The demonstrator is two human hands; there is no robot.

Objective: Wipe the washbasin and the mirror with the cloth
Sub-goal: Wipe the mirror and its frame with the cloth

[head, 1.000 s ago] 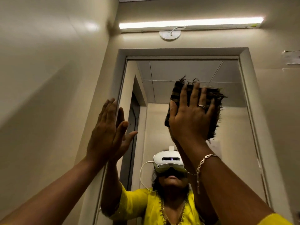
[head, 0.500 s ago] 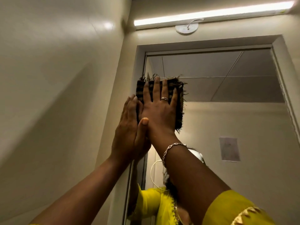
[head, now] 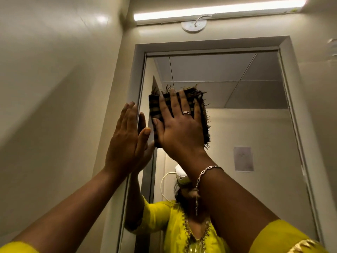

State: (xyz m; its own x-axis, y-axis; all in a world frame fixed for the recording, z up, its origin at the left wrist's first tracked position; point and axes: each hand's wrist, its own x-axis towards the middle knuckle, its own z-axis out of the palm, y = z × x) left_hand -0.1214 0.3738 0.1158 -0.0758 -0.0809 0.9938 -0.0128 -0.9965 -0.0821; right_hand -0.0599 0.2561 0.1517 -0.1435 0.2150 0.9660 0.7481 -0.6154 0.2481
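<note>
A: State the largest items first.

B: The wall point(head: 54, 88) filled the left of the view. The mirror point(head: 255, 125) stood ahead in a grey frame point(head: 299, 125). A lit tube lamp point(head: 218, 10) ran across above the frame, with a round white fitting point(head: 194, 26) just below the lamp.

A: What did the mirror show?

B: It reflected ceiling panels, a pale rear wall with a sheet of paper point(head: 243, 158) on it, and me in a yellow top point(head: 173, 225) with a white headset point(head: 181, 175), largely hidden by my right forearm.

A: Location of the cloth?

B: The cloth point(head: 156, 106), dark, checked, folded and fringed, lay flat against the glass in the upper left part of the mirror, near the frame's left edge.

A: Grip state, right hand?

B: My right hand point(head: 180, 128) was open, palm flat, fingers spread, pressing the cloth to the glass. It pinned the cloth; it did not clench it. A ring point(head: 187, 112) sat on one finger and a chain bracelet point(head: 206, 173) on the wrist.

A: Left hand?

B: My left hand point(head: 127, 139) was open, fingers together and upright, holding nothing. It rested at the frame's left edge, just beside the cloth. I could not tell if it touched the cloth.

A: The washbasin?

B: Out of view.
</note>
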